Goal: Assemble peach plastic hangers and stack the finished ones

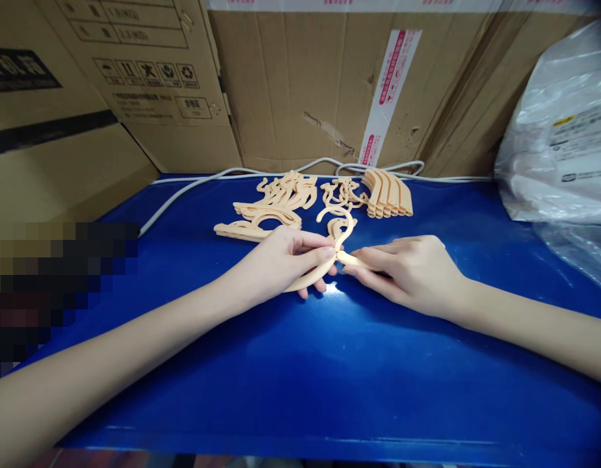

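- Blue and glossy, the bench (300, 390) fills most of what I can see from here, carrying everything I care about.
- Cardboard next: a tall carton (300, 84) stands along the bench's back edge.
- A clear plastic bag (554, 136) slumps at the far right, well apart from the work.
- My left hand (285, 260) has thumb and fingers pinched on one arm of the pale hanger piece (337, 252), right by its joint.
- My right hand (408, 266) holds the other arm, thumb and fingers closed round it.
- That piece sits between my two hands, above the middle of the bench. I judge it light, stiff plastic, a little slick, weakest at the joint; I'd take hold of each arm just beside the joint and spare the thin hook from any bending.
- Its long axis runs across my view, the left arm dropping to the left and toward me, the right one heading right. The hook rises away from me, its tip curling left.
- Behind the hands lie smaller groups: a pile of flat pale pieces (254, 227) at left, nested curved arms (388, 195) at right, and loose hooks (347, 188) between.
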Motion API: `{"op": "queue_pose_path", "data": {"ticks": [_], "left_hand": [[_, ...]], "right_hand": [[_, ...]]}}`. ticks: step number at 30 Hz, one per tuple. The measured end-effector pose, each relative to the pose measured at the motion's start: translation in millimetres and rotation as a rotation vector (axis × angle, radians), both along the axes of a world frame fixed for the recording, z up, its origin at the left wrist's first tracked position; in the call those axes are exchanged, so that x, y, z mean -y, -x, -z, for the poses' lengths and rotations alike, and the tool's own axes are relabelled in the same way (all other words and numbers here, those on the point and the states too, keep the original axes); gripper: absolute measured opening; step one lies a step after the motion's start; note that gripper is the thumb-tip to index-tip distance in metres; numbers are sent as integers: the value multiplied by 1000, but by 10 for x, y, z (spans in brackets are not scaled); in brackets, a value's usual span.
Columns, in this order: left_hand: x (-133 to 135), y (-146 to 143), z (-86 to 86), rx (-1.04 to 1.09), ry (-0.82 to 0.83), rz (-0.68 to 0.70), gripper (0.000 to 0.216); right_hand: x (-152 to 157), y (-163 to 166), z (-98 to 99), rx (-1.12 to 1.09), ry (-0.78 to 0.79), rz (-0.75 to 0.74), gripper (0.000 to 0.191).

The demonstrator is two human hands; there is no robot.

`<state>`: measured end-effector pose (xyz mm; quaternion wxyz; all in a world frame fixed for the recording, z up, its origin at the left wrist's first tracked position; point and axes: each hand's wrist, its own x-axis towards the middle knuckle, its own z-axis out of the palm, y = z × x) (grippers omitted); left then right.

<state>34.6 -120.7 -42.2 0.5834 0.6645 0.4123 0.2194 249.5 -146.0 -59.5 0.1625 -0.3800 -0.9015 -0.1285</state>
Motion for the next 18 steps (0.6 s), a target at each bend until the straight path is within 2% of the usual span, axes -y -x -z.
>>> {"op": "queue_pose_path", "data": {"ticks": [8,12,18], "left_hand": [[-37,20,-1,-9,-11,62,21],[-54,41,10,5,-24,111,19],[-45,25,10,17,0,80,15]], "right_hand": [[-30,-7,5,-64,53,-48,36],[-63,-10,2,-158,-12,-9,34],[-102,4,-2,-275,-5,-58,27]]}}
